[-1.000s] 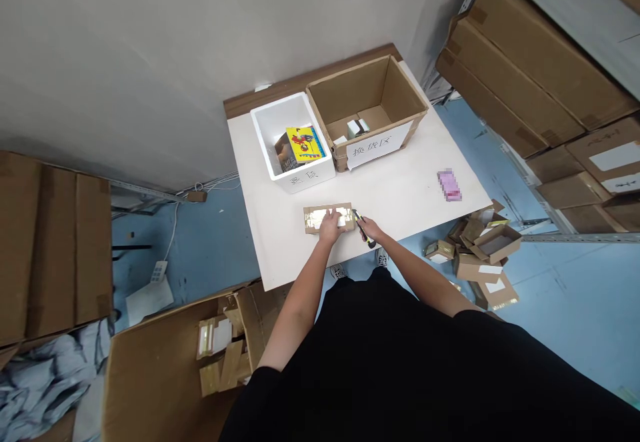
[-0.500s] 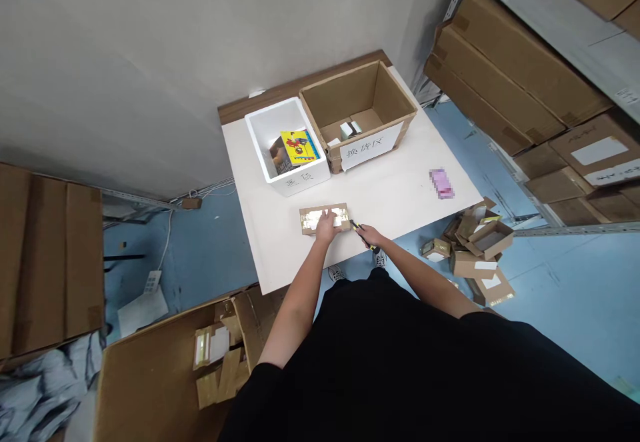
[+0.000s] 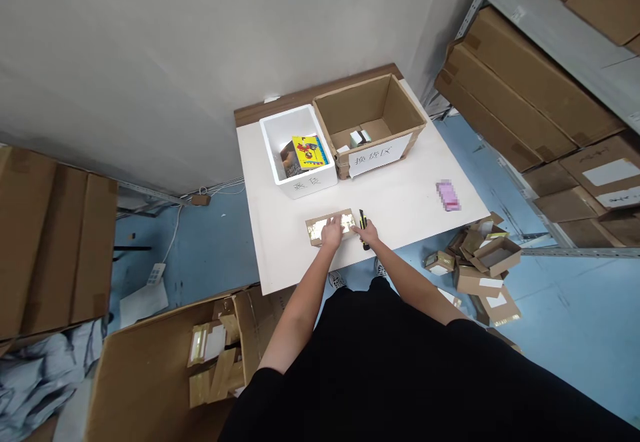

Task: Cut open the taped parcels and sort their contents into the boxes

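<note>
We have the small taped carton (image 3: 315, 231) directly under the fingers of our left hand (image 3: 331, 232), which are extended and somewhat spread across its upper face rather than wrapped about it; the shiny tape shows to both sides of them. The fingers of our right hand (image 3: 369, 232) are curled around a black-and-yellow utility knife (image 3: 363, 220), its upper end pointing away from us past the knuckles and its lower end showing below them. One right fingertip reaches toward the carton's right end, though we cannot tell whether it touches. Both our forearms stretch forward from the body and converge, so the two hands work close together, backs upward, near our edge of the white table (image 3: 405, 205). Beyond the left fingers stands a white foam box (image 3: 313, 183) with a yellow picture box (image 3: 309, 151) inside; beyond the right fingers, a large cardboard box (image 3: 345, 170) with a handwritten paper sign (image 3: 379, 154). Well right of the right fingers lies a pixelated pink item (image 3: 449, 195).
</note>
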Action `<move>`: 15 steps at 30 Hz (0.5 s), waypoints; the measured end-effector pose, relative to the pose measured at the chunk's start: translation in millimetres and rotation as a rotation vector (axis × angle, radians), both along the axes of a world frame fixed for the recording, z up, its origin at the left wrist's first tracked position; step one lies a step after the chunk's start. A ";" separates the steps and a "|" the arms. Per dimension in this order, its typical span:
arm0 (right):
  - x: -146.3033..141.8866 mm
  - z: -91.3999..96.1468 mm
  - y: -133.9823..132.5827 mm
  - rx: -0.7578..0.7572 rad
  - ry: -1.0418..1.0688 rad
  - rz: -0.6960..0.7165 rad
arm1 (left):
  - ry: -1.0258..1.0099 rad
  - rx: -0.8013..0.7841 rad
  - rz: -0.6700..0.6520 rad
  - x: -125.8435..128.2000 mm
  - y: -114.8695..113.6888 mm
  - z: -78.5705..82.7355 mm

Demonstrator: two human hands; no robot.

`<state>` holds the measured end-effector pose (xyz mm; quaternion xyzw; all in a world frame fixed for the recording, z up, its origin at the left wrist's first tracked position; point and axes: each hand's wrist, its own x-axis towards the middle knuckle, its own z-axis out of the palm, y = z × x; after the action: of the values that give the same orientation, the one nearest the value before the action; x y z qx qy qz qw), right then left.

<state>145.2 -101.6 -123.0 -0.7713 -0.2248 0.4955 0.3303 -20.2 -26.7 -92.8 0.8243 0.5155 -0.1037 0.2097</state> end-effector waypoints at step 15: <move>-12.6 -25.9 -3.7 0.040 0.040 -0.053 | -0.032 0.115 -0.042 -23.0 24.4 -16.5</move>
<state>132.7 -105.3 -148.9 -0.7602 -0.2075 0.4973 0.3628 -43.2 -2.3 -109.3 0.8473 0.4998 -0.0649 0.1678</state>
